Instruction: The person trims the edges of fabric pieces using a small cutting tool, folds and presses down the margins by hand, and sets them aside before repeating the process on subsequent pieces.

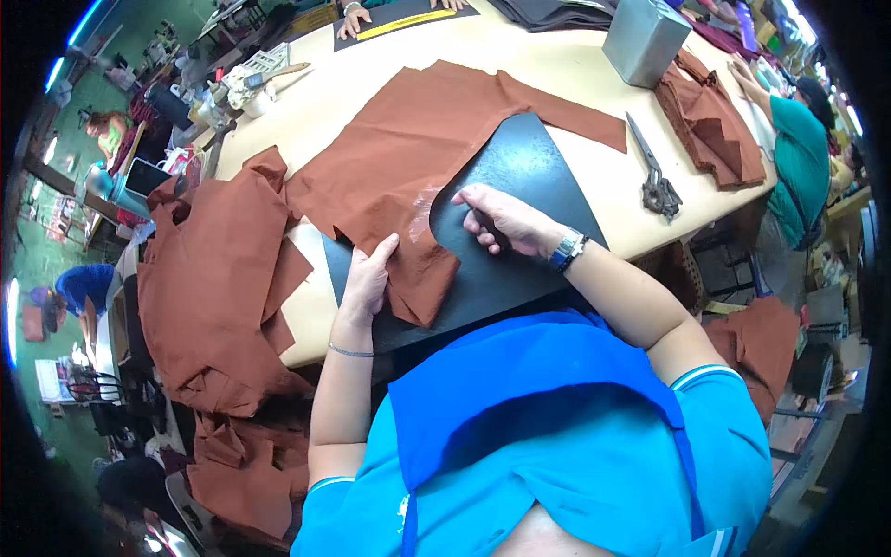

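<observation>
A large rust-brown fabric piece [399, 139] lies over a black board [543, 176] on the table. My left hand [369, 274] is closed on the near left edge of the fabric, thumb on top, its other fingers partly hidden. Whitish marks [422, 212] show on the cloth between my hands. Above the black board, just right of the fabric's curved edge, my right hand [506, 223] is curled closed. Something dark shows under its fingers, too little of it to name.
Large dark scissors [654, 176] lie on the table [594, 121] at right. A metal can [645, 42] stands at the back. More brown fabric is piled at left [218, 278] and right [715, 130]. Another person's hands [353, 19] rest at the far edge by a yellow strip [408, 23].
</observation>
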`<state>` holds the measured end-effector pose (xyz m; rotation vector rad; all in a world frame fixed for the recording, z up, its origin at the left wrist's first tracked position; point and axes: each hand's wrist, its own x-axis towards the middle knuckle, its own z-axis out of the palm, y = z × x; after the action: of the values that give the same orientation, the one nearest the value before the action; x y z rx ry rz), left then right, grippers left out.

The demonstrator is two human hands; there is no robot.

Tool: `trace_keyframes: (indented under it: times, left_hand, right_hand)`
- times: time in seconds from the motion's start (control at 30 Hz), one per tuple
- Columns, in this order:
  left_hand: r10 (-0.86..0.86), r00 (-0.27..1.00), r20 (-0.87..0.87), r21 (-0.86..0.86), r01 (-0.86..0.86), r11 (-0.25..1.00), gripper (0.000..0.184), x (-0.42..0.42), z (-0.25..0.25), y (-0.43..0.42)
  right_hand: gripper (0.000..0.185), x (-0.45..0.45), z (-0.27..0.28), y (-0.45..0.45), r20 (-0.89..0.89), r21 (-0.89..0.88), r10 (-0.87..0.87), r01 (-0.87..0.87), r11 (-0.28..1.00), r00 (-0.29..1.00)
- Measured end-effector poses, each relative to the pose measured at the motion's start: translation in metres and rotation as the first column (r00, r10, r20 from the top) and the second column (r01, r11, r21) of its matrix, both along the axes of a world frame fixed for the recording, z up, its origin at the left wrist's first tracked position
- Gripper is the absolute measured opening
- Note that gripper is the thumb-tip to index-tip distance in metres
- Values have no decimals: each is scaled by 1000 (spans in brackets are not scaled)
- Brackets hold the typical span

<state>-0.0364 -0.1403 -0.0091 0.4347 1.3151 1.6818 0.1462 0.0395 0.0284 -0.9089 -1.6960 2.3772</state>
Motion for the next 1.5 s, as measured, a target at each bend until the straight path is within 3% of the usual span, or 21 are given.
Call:
trace_keyframes:
  times: [0.1, 0.13, 0.23, 0.57, 0.77, 0.97, 1.5]
  left_hand:
    - [12, 1000, -3, 27, -12, 1000, 42, 5, 3, 1]
    - [23, 999, -36, 40, -22, 999, 42, 6, 4, 1]
    - [32, 998, -55, 46, -29, 999, 43, 6, 4, 1]
    - [31, 994, -109, 53, -25, 998, 42, 7, 3, 1]
    - [23, 994, -109, 45, -18, 999, 41, 8, 7, 0]
    - [17, 997, -81, 34, -14, 999, 38, 7, 7, -1]
    - [57, 994, -92, 68, -51, 996, 38, 9, 1, 3]
  right_hand:
    - [43, -8, 5, 6, 49, -122, 184, -177, 977, 982]
    - [44, -11, -1, 9, 35, -228, 170, -157, 961, 985]
    - [42, -14, -1, 15, 14, -260, 218, -207, 943, 976]
    - [37, -23, 2, 11, 80, -186, 241, -223, 957, 967]
    - [35, -20, -3, 15, 6, -186, 273, -267, 946, 962]
    - [33, -16, 5, 13, 70, -211, 290, -270, 939, 954]
    - [34, -19, -1, 12, 18, -163, 306, -299, 940, 952]
